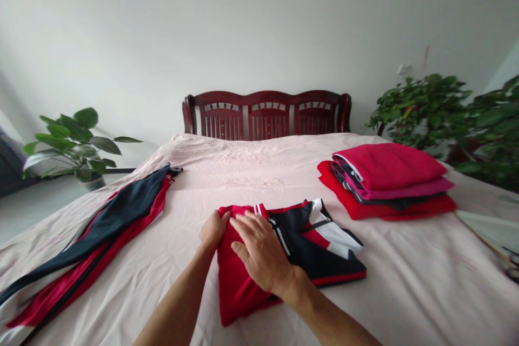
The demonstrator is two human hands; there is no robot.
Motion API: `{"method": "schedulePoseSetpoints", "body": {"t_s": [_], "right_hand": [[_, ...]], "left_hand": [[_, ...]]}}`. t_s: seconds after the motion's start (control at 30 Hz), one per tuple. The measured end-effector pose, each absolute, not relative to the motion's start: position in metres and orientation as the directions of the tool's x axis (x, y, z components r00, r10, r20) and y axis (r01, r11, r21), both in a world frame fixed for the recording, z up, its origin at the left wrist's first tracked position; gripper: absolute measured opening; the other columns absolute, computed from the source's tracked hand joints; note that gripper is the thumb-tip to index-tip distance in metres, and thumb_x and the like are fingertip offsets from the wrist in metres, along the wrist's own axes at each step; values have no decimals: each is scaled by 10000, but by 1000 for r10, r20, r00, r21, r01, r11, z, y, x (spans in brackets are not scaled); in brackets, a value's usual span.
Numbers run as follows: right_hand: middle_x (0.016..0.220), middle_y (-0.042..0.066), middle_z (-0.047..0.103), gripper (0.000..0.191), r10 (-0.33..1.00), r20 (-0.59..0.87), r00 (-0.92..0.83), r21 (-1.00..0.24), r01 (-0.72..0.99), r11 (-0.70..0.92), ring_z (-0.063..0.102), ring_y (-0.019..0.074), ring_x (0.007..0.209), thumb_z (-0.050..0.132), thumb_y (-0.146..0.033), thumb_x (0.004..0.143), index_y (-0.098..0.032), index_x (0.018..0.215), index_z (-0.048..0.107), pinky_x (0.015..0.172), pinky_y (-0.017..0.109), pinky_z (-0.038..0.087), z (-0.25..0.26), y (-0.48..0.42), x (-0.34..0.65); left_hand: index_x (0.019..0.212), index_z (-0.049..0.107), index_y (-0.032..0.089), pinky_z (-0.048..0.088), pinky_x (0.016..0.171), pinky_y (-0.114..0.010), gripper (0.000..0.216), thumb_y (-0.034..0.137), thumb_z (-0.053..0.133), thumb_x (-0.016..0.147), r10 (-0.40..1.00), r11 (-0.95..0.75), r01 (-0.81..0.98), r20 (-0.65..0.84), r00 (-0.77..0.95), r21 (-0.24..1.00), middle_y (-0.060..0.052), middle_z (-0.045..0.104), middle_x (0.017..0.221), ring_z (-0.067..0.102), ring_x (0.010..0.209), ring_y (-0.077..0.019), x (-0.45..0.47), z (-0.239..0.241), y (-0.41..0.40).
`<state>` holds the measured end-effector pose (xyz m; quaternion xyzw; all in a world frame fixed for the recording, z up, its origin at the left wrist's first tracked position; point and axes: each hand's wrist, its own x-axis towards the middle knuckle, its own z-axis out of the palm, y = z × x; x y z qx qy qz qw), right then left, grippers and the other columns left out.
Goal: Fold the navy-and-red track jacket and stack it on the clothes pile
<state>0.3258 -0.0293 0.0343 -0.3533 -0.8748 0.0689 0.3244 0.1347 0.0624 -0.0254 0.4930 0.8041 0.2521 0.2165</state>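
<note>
My right hand (261, 251) lies flat, fingers together and spread on nothing, palm pressing down on the jacket (284, 257) in front of me on the bed (251, 173). My left hand (214, 230) sits just beside it, to its left, curled at the red edge of the fold; it looks pinched on the cloth, though I cannot tell for sure. The jacket is red, black and white, folded over itself, its red half under my palms and the black-and-white part reaching away to the right.

I judge I am midway through a fold, flattening the last turn. The next move, as I see it, calls for a firm sweep outward to press out the creases while the left keeps the edge from sliding.

Well off to the right of my right hand is a pile (387, 181) of folded red and pink clothes. Far to the left of my left hand lie trousers (101, 232), stretched out long and unfolded.
</note>
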Motion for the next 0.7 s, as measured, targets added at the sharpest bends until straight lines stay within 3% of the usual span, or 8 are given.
{"method": "schedulePoseSetpoints", "body": {"t_s": [0.07, 0.13, 0.23, 0.4, 0.57, 0.7], "right_hand": [[1589, 146, 399, 590, 753, 454, -476, -302, 714, 632, 267, 320, 1501, 467, -446, 1005, -161, 1520, 424, 1224, 542, 206, 23, -9, 330], [1610, 178, 344, 642, 855, 315, -413, -283, 819, 500, 261, 358, 1504, 492, -458, 988, -118, 1527, 410, 1217, 571, 210, 4, 8, 335], [1614, 158, 342, 643, 909, 199, -366, -286, 866, 411, 309, 338, 1490, 476, -455, 989, -125, 1536, 400, 1220, 540, 231, -15, 19, 342], [1613, 134, 350, 635, 917, 192, -349, -323, 860, 395, 305, 302, 1497, 448, -466, 991, -147, 1538, 400, 1228, 532, 211, -16, 19, 345], [1589, 114, 404, 564, 903, 242, -355, -372, 826, 424, 340, 273, 1483, 413, -438, 1003, -183, 1504, 461, 1225, 501, 227, -18, 21, 349], [1552, 131, 460, 534, 894, 281, -349, -440, 781, 443, 380, 273, 1460, 404, -397, 1005, -154, 1469, 506, 1223, 481, 239, -22, 22, 355]], "left_hand": [[1054, 632, 186, 491, 918, -453, 488, 609, 445, 897, 908, 375, 692, -93, -408, 617, -212, 737, 1141, 688, 1101, -357, 134, -25, 62], [1045, 633, 177, 491, 925, -467, 490, 603, 439, 899, 912, 365, 692, -89, -402, 622, -224, 733, 1140, 688, 1097, -366, 134, -25, 62], [1054, 635, 163, 481, 951, -487, 493, 591, 450, 895, 917, 346, 677, -80, -391, 649, -238, 726, 1140, 676, 1123, -382, 133, -24, 61], [1087, 641, 101, 466, 992, -487, 516, 544, 448, 907, 942, 269, 589, -81, -326, 762, -246, 718, 1153, 649, 1159, -384, 135, -18, 47], [1129, 690, 161, 553, 854, -363, 595, 631, 390, 922, 980, 182, 364, -140, -139, 913, -109, 772, 1080, 706, 992, -272, 143, -7, -2], [1304, 619, 207, 555, 747, -332, 692, 717, 536, 844, 942, 331, -29, -329, 61, 943, -83, 762, 1055, 691, 857, -224, 149, 0, -38]]}}
